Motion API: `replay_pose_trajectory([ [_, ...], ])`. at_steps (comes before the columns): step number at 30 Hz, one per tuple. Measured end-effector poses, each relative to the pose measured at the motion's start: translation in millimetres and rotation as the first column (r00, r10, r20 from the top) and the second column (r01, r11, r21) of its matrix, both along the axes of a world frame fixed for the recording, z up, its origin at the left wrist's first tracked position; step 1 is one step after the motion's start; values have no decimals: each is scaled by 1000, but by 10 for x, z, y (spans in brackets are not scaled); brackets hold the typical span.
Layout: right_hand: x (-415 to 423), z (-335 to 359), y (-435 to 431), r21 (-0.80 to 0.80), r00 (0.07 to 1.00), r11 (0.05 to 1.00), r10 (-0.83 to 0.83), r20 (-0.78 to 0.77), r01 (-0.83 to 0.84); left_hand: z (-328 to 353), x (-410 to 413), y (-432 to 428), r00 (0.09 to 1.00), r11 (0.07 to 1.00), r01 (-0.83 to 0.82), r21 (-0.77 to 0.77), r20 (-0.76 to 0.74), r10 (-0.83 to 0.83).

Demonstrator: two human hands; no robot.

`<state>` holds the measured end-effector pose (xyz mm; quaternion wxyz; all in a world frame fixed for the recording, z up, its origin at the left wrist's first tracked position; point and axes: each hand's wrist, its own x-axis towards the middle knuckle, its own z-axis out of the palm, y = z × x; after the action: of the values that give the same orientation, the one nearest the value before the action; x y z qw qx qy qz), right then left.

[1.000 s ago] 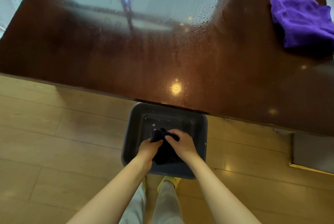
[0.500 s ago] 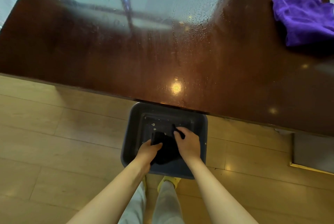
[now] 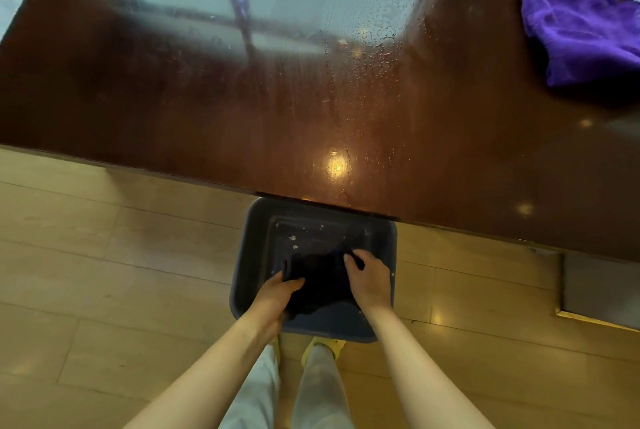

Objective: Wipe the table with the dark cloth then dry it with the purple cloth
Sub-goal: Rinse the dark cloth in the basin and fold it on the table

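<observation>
The dark cloth (image 3: 320, 278) hangs spread between both hands over a dark grey basin (image 3: 254, 255) on the floor, just below the table's near edge. My left hand (image 3: 277, 293) grips its left side and my right hand (image 3: 369, 278) grips its right corner. The glossy dark wooden table (image 3: 173, 110) fills the upper view, with water droplets near its middle. The purple cloth (image 3: 581, 37) lies crumpled on the table at the far right.
The basin holds small pale flecks on its bottom. Light wooden floor (image 3: 104, 272) spreads left and right of it. My legs and yellow shoes (image 3: 325, 347) stand just behind the basin. A grey table base (image 3: 599, 286) stands at the right.
The dark cloth was bunched between my hands; my hands have moved apart and it is now spread wider over the basin.
</observation>
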<state>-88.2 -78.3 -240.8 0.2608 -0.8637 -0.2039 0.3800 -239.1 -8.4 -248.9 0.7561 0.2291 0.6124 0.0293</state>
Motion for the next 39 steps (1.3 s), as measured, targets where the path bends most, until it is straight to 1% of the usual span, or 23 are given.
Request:
replay_pose_trajectory([
  [2, 9, 70, -2, 73, 999, 997, 9, -53, -5, 7, -15, 17, 999, 1000, -4, 11, -38, 5],
  [3, 4, 129, -2, 113, 995, 993, 29, -99, -18, 20, -10, 34, 998, 999, 23, 48, -68, -19],
  [5, 6, 273, 9, 169, 981, 983, 105, -165, -77, 72, 15, 86, 977, 964, 169, 206, -163, -137],
  [6, 13, 340, 10, 196, 971, 970, 174, -163, -142, 128, 22, 110, 956, 910, 266, 319, -209, -207],
  [7, 27, 406, 13, 218, 954, 945, 274, -117, -245, 209, 25, 139, 929, 818, 363, 445, -235, -285],
  [9, 61, 557, 27, 235, 880, 851, 473, 47, -470, 421, 19, 199, 830, 532, 532, 659, -282, -481],
  [11, 119, 748, 39, 267, 810, 765, 561, 172, -586, 682, 29, 235, 702, 252, 602, 757, -352, -619],
  [12, 152, 857, 38, 287, 789, 735, 576, 213, -614, 818, 48, 243, 665, 147, 596, 789, -382, -642],
  [13, 185, 973, 27, 302, 769, 707, 589, 249, -639, 961, 75, 249, 653, 73, 578, 813, -408, -638],
  [14, 215, 1094, 6, 308, 751, 685, 601, 274, -661, 1111, 107, 259, 655, 19, 561, 827, -430, -621],
  [16, 268, 1337, -58, 325, 749, 675, 601, 279, -663, 1428, 185, 287, 656, -54, 558, 828, -480, -582],
  [18, 322, 1585, -150, 355, 793, 710, 561, 235, -608, 1744, 278, 299, 655, -106, 546, 831, -502, -564],
  [20, 419, 1828, -275, 380, 857, 772, 493, 149, -510, 2074, 388, 278, 666, -161, 488, 858, -485, -567],
  [21, 481, 1944, -351, 374, 870, 790, 475, 129, -487, 2248, 454, 255, 668, -185, 457, 870, -473, -575],
  [24, 715, 2317, -555, 329, 850, 784, 477, 221, -526, 2778, 706, 205, 647, -235, 381, 894, -440, -623],
  [25, 818, 2448, -609, 336, 859, 792, 448, 248, -510, 2946, 814, 210, 636, -231, 364, 902, -422, -646],
  [27, 1075, 2718, -696, 404, 919, 829, 311, 243, -387, 3244, 1081, 262, 642, -197, 313, 929, -360, -677],
  [28, 1219, 2857, -720, 453, 948, 837, 226, 225, -307, 3367, 1241, 302, 655, -172, 286, 943, -323, -683],
  [30, 1534, 3108, -733, 534, 970, 821, 89, 225, -199, 3535, 1592, 394, 662, -96, 274, 957, -260, -703],
  [32, 1865, 3269, -717, 567, 963, 811, -19, 268, -142, 3622, 1968, 473, 634, -22, 327, 945, -236, -737],
  [33, 2031, 3313, -696, 569, 952, 813, -66, 298, -121, 3638, 2156, 500, 621, -25, 345, 938, -248, -743],
  [35, 2329, 3356, -642, 545, 919, 833, -134, 370, -98, 3637, 2515, 522, 624, -73, 350, 934, -291, -725],
  [39, 2760, 3273, -581, 518, 849, 852, -220, 480, -72, 3490, 3027, 486, 684, -142, 332, 933, -341, -645],
])
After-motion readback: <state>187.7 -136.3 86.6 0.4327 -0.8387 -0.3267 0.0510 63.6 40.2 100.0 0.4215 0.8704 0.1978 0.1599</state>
